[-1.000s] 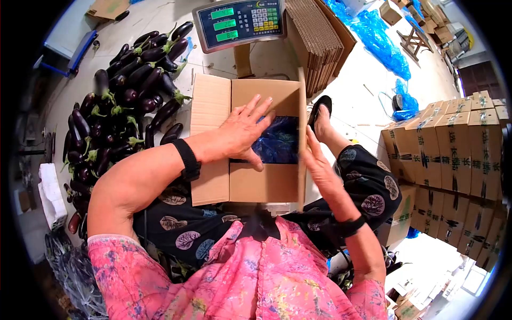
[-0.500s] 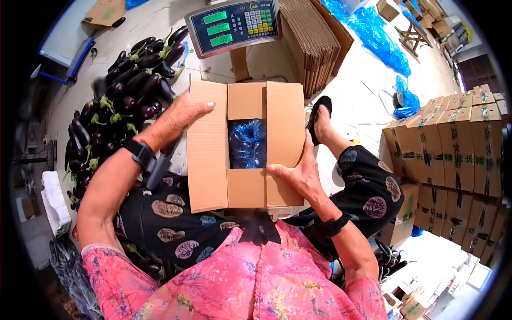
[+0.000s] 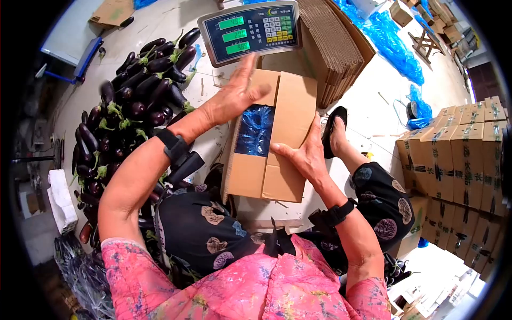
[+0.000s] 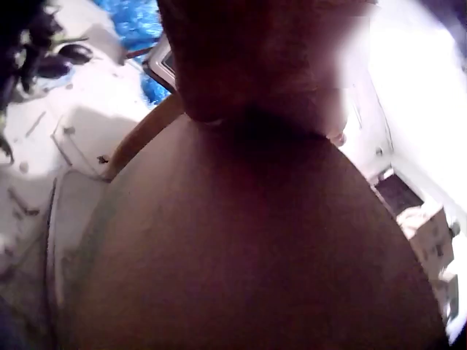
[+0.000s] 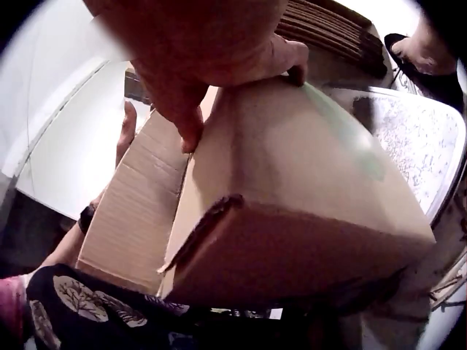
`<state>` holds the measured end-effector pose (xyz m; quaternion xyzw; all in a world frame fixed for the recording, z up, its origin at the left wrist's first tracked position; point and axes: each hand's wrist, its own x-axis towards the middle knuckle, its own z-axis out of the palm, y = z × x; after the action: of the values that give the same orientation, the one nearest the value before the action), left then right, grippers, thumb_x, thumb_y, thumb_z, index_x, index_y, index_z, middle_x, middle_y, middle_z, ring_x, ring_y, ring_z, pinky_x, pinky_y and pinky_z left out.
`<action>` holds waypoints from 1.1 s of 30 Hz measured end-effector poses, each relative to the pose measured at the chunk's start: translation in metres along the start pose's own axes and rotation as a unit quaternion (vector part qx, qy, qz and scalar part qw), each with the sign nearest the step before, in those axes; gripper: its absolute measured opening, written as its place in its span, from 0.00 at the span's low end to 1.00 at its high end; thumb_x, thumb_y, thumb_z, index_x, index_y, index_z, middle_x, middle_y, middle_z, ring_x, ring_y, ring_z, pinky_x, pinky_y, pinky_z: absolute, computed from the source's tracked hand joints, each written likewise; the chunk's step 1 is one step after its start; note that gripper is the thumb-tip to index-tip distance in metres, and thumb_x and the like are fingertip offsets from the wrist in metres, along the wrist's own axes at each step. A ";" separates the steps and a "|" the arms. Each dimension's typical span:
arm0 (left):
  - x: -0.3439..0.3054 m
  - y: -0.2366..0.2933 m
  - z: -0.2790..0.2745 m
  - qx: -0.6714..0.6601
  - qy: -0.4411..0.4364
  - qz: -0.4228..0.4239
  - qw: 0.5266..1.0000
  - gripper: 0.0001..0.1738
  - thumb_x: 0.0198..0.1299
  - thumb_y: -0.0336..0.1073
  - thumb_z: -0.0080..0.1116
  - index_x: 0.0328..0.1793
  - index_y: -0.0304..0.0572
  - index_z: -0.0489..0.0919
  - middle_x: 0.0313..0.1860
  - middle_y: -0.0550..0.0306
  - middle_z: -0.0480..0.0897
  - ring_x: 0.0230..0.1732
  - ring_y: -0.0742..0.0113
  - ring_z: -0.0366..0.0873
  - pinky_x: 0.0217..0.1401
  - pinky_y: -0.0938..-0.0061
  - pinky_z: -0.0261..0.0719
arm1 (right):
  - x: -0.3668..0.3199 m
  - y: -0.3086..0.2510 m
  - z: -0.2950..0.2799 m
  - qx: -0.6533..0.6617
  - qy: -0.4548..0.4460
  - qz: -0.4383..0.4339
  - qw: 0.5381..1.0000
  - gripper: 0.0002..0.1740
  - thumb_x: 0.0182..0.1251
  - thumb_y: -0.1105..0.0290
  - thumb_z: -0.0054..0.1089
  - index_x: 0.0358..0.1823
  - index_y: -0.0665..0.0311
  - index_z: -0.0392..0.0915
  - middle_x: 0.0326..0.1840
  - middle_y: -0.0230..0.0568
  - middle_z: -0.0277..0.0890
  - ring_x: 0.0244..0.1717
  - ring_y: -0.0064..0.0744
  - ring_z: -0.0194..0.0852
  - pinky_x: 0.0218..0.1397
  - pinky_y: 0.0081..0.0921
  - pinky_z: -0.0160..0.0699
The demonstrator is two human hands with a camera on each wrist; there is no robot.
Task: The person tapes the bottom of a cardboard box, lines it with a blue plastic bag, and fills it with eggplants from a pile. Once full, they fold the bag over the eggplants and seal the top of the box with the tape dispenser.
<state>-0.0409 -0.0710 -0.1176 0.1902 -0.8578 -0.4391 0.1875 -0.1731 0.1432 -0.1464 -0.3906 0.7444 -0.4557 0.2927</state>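
Observation:
A cardboard box (image 3: 290, 133) with a blue plastic liner (image 3: 256, 128) inside stands turned in front of the person's lap. Its right flap lies folded inward; the left flap (image 5: 139, 211) stands up. My right hand (image 3: 306, 154) grips the box's right side, thumb on the folded flap and fingers along the outer wall. My left hand (image 3: 232, 98), slightly blurred, reaches over the upper left edge with its fingers extended. In the left wrist view that hand (image 4: 255, 58) is dark above a broad cardboard face.
A scale display (image 3: 250, 32) stands beyond the box; its metal platform (image 5: 416, 138) shows beneath. Eggplants (image 3: 138, 101) lie heaped at left. Flat cardboard (image 3: 333, 48) leans behind the box, and packed boxes (image 3: 458, 160) are stacked at right. Blue plastic (image 3: 397, 48) lies on the floor.
My left hand went from over the liner to the left flap, then to the upper edge. The right flap folded inward under my right hand. The box has turned, and its left flap has risen.

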 end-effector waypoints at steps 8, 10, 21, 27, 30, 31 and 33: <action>0.018 -0.025 0.041 0.363 0.042 0.135 0.921 0.40 0.66 0.62 0.50 0.78 0.47 0.65 0.75 0.45 0.67 0.77 0.45 0.59 0.76 0.49 0.52 | -0.002 0.007 0.000 0.000 -0.019 0.007 1.000 0.76 0.40 0.51 0.83 0.78 0.78 0.34 0.76 0.68 0.50 0.77 0.59 0.52 0.78 0.42 0.56; 0.017 -0.022 0.040 0.398 0.055 0.124 0.907 0.39 0.67 0.61 0.51 0.77 0.48 0.65 0.74 0.45 0.67 0.76 0.45 0.60 0.76 0.49 0.52 | 0.001 0.005 0.001 -0.003 -0.017 0.009 1.000 0.75 0.41 0.52 0.83 0.78 0.78 0.34 0.76 0.68 0.49 0.77 0.59 0.52 0.78 0.42 0.56; 0.019 -0.023 0.053 0.377 0.116 0.135 0.909 0.33 0.68 0.56 0.53 0.73 0.46 0.70 0.62 0.50 0.73 0.66 0.49 0.66 0.70 0.54 0.58 | 0.048 -0.006 -0.025 -0.234 -0.075 -0.028 0.969 0.75 0.39 0.51 0.86 0.77 0.80 0.39 0.69 0.68 0.66 0.70 0.53 0.68 0.71 0.35 0.68; 0.022 -0.031 0.052 0.420 0.105 0.111 0.895 0.28 0.68 0.54 0.52 0.69 0.49 0.73 0.59 0.52 0.75 0.64 0.53 0.69 0.63 0.55 0.64 | 0.087 -0.062 -0.081 -0.397 -0.293 -0.057 0.868 0.42 0.54 0.57 0.77 0.69 0.64 0.69 0.53 0.56 0.82 0.53 0.49 0.83 0.54 0.36 0.81; 0.024 -0.032 0.053 0.414 0.110 0.107 0.897 0.29 0.67 0.53 0.53 0.70 0.49 0.72 0.61 0.52 0.75 0.63 0.53 0.71 0.64 0.53 0.65 | 0.077 -0.069 -0.135 -0.355 -0.274 -0.041 0.893 0.36 0.60 0.58 0.72 0.68 0.62 0.71 0.56 0.54 0.82 0.53 0.48 0.83 0.55 0.36 0.82; 0.027 -0.036 0.055 0.411 0.127 0.115 0.895 0.28 0.65 0.55 0.55 0.67 0.51 0.74 0.58 0.54 0.76 0.63 0.54 0.69 0.62 0.53 0.66 | 0.071 -0.062 -0.157 -0.349 -0.248 -0.014 0.903 0.34 0.62 0.57 0.71 0.67 0.61 0.72 0.56 0.53 0.82 0.52 0.46 0.84 0.54 0.36 0.82; 0.028 -0.037 0.054 0.421 0.114 0.081 0.896 0.29 0.65 0.56 0.55 0.68 0.52 0.74 0.60 0.54 0.75 0.64 0.51 0.68 0.64 0.52 0.66 | 0.058 -0.018 -0.200 -0.385 -0.195 -0.006 0.902 0.33 0.63 0.57 0.70 0.67 0.61 0.72 0.55 0.54 0.82 0.51 0.47 0.84 0.53 0.36 0.82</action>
<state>-0.0856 -0.0676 -0.1731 0.2298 -0.9476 0.0041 0.2217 -0.3561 0.1791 -0.0515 -0.5583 0.7876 -0.0501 0.2558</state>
